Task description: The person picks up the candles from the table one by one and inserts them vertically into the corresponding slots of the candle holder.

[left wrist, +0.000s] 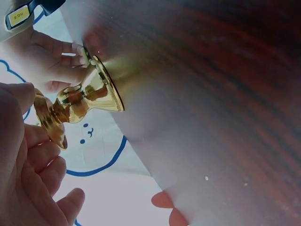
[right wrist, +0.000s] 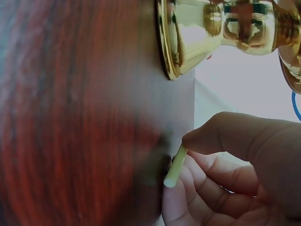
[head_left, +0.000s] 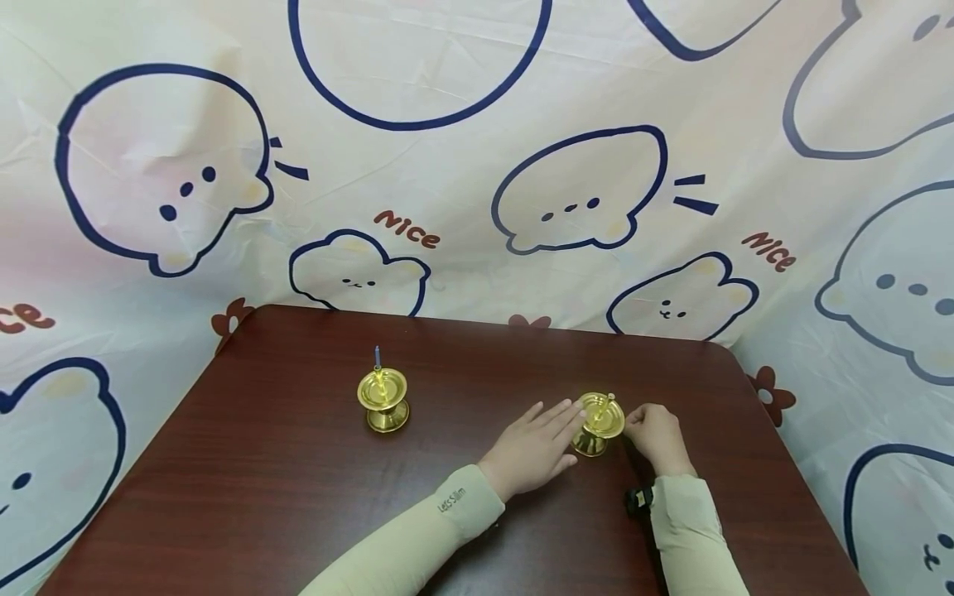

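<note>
The person wears a pale yellow-green top with long sleeves. The left sleeve [head_left: 402,542], at the lower middle of the frame, is smooth and ends in a wide cuff [head_left: 471,503] with slanted dark lettering that seems to read "Let's Slim". The right sleeve [head_left: 696,534], at the lower right, looks plain, softly creased and gathered near its end. Beside that wrist sits a small black device [head_left: 638,502]; in the left wrist view's upper left corner it shows a yellow label [left wrist: 19,17] with dark characters.
</note>
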Tool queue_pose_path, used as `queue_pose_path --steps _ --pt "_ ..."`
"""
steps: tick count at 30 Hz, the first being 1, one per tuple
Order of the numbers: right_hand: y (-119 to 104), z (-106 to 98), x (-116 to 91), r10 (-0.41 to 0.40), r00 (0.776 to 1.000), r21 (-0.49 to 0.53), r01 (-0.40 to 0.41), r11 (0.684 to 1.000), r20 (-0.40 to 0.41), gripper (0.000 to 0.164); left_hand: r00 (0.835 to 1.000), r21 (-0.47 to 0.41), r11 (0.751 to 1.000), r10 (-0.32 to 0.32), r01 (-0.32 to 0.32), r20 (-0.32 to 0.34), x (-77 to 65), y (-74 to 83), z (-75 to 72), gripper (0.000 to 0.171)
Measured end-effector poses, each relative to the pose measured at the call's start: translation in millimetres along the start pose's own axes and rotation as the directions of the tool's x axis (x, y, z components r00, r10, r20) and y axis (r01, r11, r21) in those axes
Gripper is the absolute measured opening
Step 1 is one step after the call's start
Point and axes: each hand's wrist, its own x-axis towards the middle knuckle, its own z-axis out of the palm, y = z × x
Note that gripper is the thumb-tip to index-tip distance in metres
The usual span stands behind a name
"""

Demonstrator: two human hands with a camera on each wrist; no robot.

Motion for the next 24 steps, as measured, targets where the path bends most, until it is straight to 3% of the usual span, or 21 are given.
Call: queue_pose_path --steps 7,24 --pt "-1.2 -2.6 -3.9 0.02 1.0 0.026 -0.02 0.999 -0.013 0.015 1.0 0.007 1.0 0.001 -0.001 0.003 -0.4 0.1 -0.5 0.065" --pt "2.0 -2.4 -6.1 0.046 0.997 0.097 -0.039 0.995 -0.067 0.028 1.0 0.009 1.0 0.003 -0.003 0.003 0.3 -0.5 0.7 0.064"
